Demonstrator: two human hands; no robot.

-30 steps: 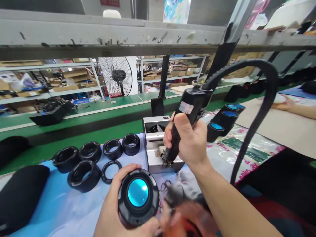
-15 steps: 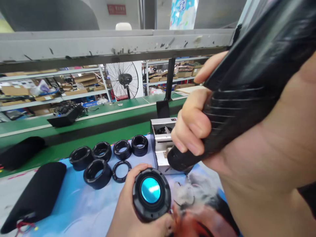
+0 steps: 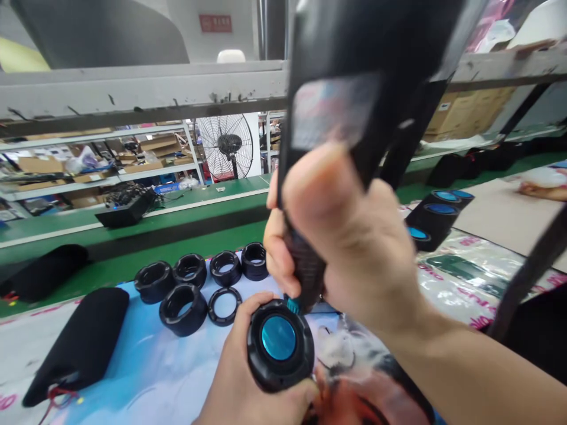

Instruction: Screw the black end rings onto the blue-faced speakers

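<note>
My left hand is wrapped round a round black housing with a blue lens, held face up low in the middle. My right hand grips a black electric screwdriver upright; its lower end sits at the housing's top rim, right above the lens. The driver's tip is hidden behind my fingers and the housing edge. The tool's upper body fills the top middle of the view, close to the camera.
Several black rings lie on the printed sheet to the left. A black fabric pouch lies further left. More blue-lens units stand at the right. Green conveyor, a fan and shelves lie behind.
My right hand swung the screwdriver from a slant to upright and brought its lower end down onto the housing's top rim. The housing in my left hand shifted slightly right.
</note>
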